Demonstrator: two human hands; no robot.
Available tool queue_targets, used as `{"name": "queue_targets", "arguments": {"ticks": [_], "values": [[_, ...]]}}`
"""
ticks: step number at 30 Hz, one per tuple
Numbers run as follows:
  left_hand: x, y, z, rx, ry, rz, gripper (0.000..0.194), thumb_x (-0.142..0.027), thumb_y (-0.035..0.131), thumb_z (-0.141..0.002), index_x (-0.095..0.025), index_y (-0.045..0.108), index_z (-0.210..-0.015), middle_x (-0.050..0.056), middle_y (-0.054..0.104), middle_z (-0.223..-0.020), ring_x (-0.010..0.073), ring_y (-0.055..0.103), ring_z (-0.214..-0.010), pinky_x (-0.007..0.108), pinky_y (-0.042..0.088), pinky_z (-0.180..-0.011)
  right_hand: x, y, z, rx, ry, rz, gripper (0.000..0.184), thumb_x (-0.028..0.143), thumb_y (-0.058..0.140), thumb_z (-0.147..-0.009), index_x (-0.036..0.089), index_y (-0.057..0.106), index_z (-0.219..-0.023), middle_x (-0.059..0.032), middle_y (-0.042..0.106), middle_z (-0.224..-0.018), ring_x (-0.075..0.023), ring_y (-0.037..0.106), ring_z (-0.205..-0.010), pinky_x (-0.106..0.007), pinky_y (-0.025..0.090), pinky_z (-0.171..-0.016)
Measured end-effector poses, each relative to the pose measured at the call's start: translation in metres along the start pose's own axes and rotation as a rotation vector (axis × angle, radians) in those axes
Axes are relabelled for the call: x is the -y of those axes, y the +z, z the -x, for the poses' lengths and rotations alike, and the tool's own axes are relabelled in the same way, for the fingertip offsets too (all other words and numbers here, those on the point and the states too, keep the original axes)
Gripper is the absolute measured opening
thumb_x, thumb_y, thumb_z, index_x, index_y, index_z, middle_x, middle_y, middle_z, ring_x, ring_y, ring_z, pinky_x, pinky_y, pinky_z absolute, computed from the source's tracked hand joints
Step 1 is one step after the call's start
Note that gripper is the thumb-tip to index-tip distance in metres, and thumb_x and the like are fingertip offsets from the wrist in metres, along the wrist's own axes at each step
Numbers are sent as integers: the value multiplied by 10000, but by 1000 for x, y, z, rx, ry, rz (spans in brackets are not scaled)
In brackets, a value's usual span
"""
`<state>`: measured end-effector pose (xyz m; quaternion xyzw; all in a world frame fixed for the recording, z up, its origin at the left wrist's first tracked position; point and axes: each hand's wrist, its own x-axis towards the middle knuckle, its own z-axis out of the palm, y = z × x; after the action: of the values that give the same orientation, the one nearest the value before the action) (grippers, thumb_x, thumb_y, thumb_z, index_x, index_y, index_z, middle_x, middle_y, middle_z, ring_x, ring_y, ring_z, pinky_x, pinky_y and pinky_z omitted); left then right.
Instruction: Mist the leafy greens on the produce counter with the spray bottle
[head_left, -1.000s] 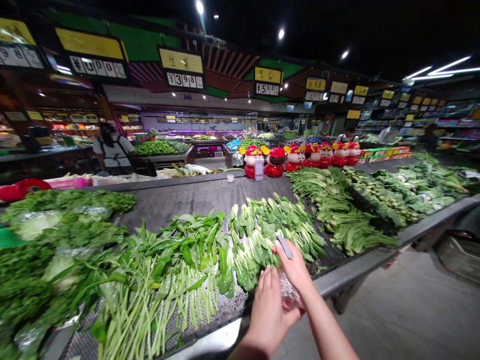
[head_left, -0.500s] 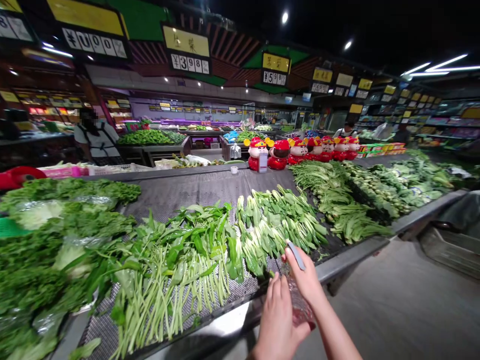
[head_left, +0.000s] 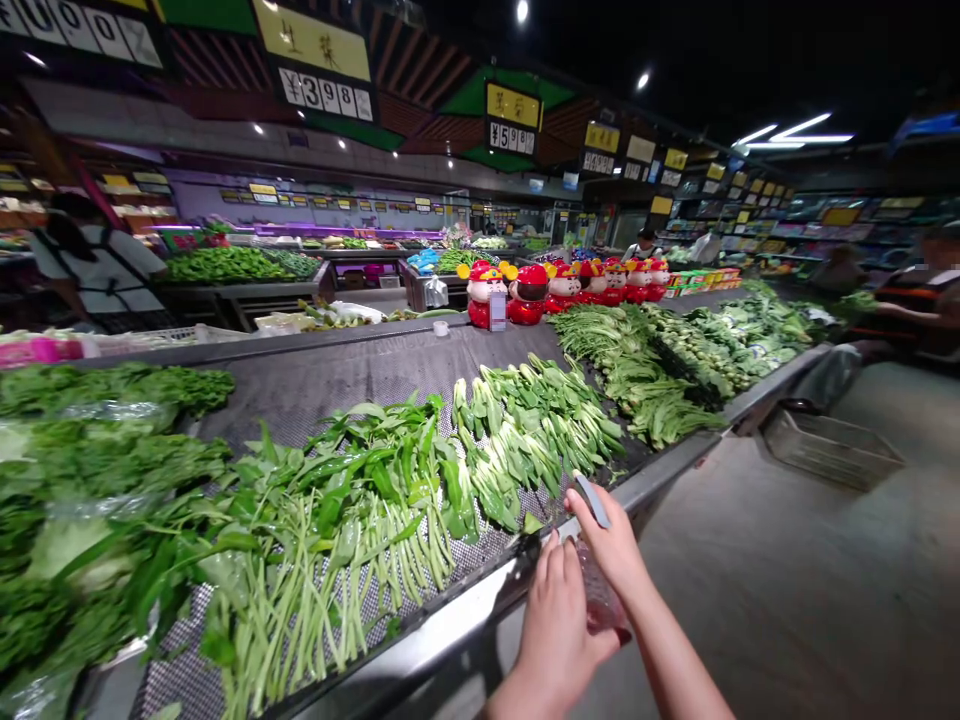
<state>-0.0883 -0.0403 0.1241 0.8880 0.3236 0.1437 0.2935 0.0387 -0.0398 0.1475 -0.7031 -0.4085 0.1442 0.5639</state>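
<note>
Both my hands are at the lower right of the head view, just over the front edge of the vegetable stand. My right hand (head_left: pixel 609 545) is closed round the top of what looks like a clear spray bottle (head_left: pixel 600 597), whose grey lever (head_left: pixel 592 500) lies along my fingers. My left hand (head_left: pixel 556 620) wraps the bottle's body from the left, its thumb low on the right. Most of the bottle is hidden by my hands. Beyond them lie leafy greens with pale stems (head_left: pixel 510 460), and to the left long-stemmed greens (head_left: pixel 345 540), untouched by either hand.
A metal rail (head_left: pixel 450 620) runs along the stand's front. Lettuce (head_left: pixel 97 500) fills the left side. Red figurines (head_left: pixel 487 290) line the back ledge. A crate (head_left: pixel 829 445) stands on the floor at right. One person (head_left: pixel 97 265) is at far left, another (head_left: pixel 919 300) at far right.
The view has swung to the right, so the stand and signs sit further left. Another person and more of the floor crate now show at right. My hands keep their hold.
</note>
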Motion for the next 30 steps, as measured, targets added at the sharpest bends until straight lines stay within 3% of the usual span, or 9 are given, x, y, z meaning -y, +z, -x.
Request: {"name": "queue_targets", "arguments": {"ticks": [10,16,21,30], "values": [[17,-19,35,54,-67,7,824,-357,606,-599,-68,307,-1310,137,311,-1398,282,205,-1319,389,188,-1101,9,33,30,43,32,83,393,508,413,-842,200,580,-665,-6,573,-589,-162,529,-564,-284,423,-589],[29,-39,47,-1,-60,-35,810,-350,592,-630,-74,268,-1319,144,291,-1409,285,189,-1326,410,208,-1098,33,52,33,109,-75,-30,328,484,440,-831,193,589,-795,-37,631,-745,-176,575,-681,-278,439,-629],[40,-62,52,-101,-42,-70,799,-349,605,-637,-58,274,-1304,164,330,-1378,285,213,-1317,405,221,-1098,61,72,29,123,-157,-3,332,468,409,-849,190,559,-747,-20,593,-676,-162,542,-631,-286,427,-638],[59,-73,77,-130,-9,-99,813,-340,649,-625,-49,294,-1297,168,340,-1370,279,221,-1317,399,224,-1103,76,93,54,69,-128,-28,311,459,441,-840,196,572,-740,-21,596,-672,-165,544,-621,-291,427,-615]]}}
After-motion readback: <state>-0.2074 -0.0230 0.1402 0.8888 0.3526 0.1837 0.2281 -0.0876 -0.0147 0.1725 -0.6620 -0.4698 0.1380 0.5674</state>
